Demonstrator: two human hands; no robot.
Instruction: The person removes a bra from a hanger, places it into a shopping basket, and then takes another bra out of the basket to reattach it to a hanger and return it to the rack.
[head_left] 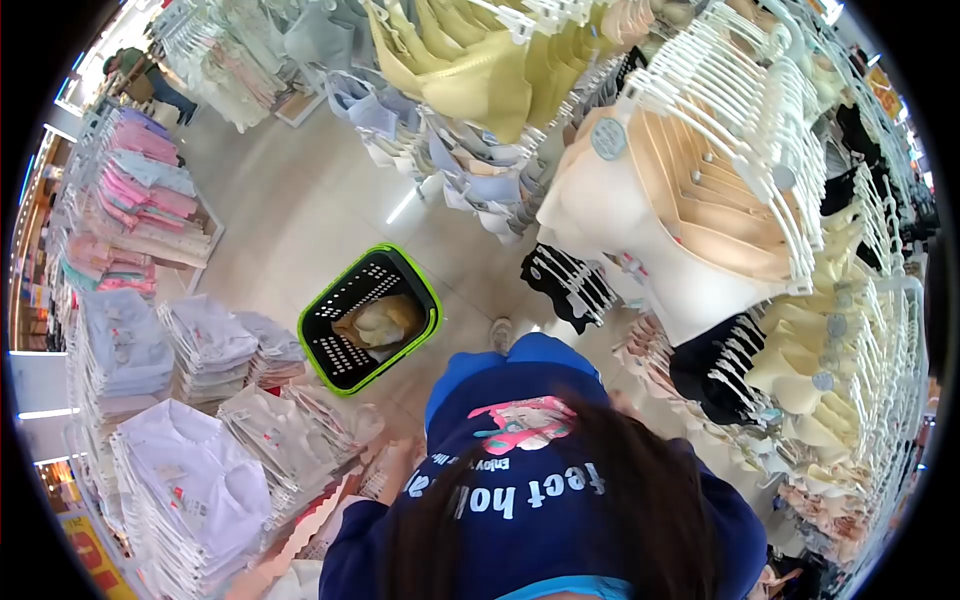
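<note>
My left hand (400, 464) is low beside my navy sweatshirt, next to the pale garments (350, 425) on the left rack. Its fingers are too small and blurred to tell whether they touch the cloth. Only a sliver of my right hand (623, 403) shows at my other side, near the pink and black bras (650, 352) on the right rack; hair and sleeve hide the rest. A black shopping basket with a green rim (432, 290) stands on the floor ahead of me, apart from both hands. Inside it lies a tan and cream item (382, 322).
Beige bras (690, 220) on white hangers jut out at the right, with yellow ones (470, 75) ahead. Stacked white tops (195, 480) and pink clothes (140, 190) line the left. A person (150, 82) is far off at upper left. Tiled floor (270, 200) runs between the racks.
</note>
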